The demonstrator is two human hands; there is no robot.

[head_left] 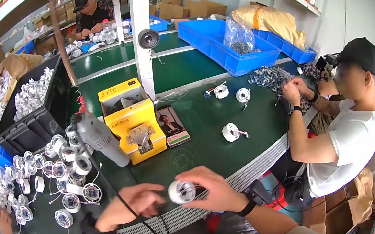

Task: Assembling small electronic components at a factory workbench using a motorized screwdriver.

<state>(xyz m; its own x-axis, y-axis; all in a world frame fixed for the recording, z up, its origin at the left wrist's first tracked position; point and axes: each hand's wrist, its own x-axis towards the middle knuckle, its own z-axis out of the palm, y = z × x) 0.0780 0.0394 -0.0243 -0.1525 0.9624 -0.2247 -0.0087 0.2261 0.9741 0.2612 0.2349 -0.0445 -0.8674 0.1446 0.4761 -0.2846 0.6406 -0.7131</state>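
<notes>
Green bench (262,121), under yellow machine (132,119): I judge black cable (120,197) overlapping left hand (134,199) could catch if I lift it. Large blue bin (248,64), behind machine to right: clear bag (237,33), small parts (242,48). Black crate (33,129), left of machine: heaped white pieces (37,95). In front of machine: right hand (215,189) pinching white ring (176,193); left hand's fingers apart, nothing seen held.

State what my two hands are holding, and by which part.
The right hand holds a white round housing by its outer rim, between thumb and fingers. The left hand, slightly blurred, appears to hold nothing.
</notes>
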